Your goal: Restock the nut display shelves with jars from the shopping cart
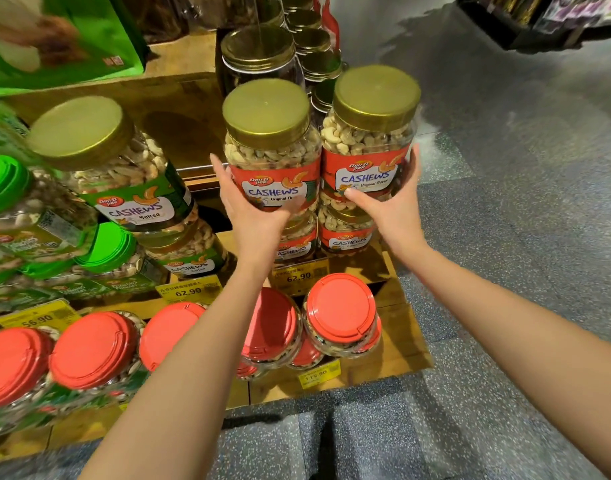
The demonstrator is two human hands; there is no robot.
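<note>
Two gold-lidded cashew jars with red labels stand side by side on top of like jars on the wooden shelf [388,271]. My left hand [252,216] grips the left cashew jar [272,147] from its left side and below the label. My right hand [388,199] wraps the right cashew jar [369,133], thumb across the label, fingers on its right side. Both jars are upright and touch each other. The shopping cart is out of view.
A salted cashew jar [117,161] with a green label leans at the left, above green-lidded jars [6,188]. Red-lidded jars [92,348] fill the lower tier behind yellow price tags [189,289]. Dark jars [259,57] stand behind. Speckled floor [504,237] lies to the right.
</note>
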